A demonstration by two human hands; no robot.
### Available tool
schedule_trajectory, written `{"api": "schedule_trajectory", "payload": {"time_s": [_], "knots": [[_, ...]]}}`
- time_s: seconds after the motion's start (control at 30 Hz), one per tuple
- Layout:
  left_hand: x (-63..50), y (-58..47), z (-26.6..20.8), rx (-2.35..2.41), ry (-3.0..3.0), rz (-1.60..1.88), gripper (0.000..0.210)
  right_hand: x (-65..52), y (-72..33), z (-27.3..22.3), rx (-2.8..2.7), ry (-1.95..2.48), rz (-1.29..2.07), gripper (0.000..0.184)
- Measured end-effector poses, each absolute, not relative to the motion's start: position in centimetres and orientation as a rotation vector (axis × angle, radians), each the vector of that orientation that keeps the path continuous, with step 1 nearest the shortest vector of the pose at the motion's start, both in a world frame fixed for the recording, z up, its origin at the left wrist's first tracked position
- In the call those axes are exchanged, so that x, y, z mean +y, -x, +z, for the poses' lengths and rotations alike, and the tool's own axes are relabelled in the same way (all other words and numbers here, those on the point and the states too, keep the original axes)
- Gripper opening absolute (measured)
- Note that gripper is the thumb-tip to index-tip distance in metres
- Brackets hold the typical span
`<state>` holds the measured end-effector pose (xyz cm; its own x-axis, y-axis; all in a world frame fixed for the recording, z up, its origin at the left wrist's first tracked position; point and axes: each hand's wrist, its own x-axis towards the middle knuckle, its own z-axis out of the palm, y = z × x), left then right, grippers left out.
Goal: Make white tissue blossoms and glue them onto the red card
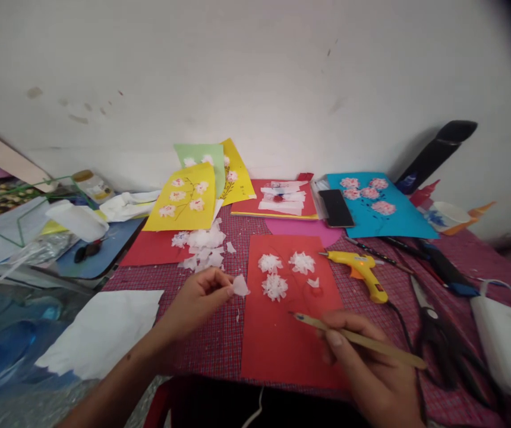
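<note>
My left hand (pixel 211 292) pinches a small white tissue-paper piece (pixel 240 286) just off the left edge of a red paper sheet (pixel 291 351). Over the sheet's right part, my right hand (pixel 366 362) grips a thin wooden stick (pixel 366 340), its dark tip pointing left above the paper. Three white paper flowers (pixel 275 288) lie on the sheet, with a single petal (pixel 313 283) beside a drawn circle. Thin drawn lines run between them. Behind my left hand is a loose heap of white petals (pixel 204 244).
A yellow glue gun (pixel 362 270) and black-handled scissors (pixel 447 345) lie to the right, near a white box (pixel 507 345). A phone (pixel 336 208) and a blue flower picture (pixel 382 205) are behind. Yellow flower pictures (pixel 184 199) lean at the back left. White paper (pixel 104 330) hangs over the left edge.
</note>
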<state>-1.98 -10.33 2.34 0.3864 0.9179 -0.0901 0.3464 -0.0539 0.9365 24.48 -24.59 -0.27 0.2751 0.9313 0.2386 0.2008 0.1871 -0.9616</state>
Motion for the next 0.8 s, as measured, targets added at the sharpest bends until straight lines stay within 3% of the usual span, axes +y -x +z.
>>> {"api": "schedule_trajectory", "payload": {"time_s": [0.67,0.8], "knots": [[-13.0,-3.0,2.6,0.882,-1.528,0.526,0.009,-23.2,-22.8,0.1,-1.265,1.274,0.804,0.011],[-13.3,-3.7,2.2,0.819,-1.397,0.492,0.021,-22.8,-22.9,0.1,-1.166,1.267,0.787,0.010]]}}
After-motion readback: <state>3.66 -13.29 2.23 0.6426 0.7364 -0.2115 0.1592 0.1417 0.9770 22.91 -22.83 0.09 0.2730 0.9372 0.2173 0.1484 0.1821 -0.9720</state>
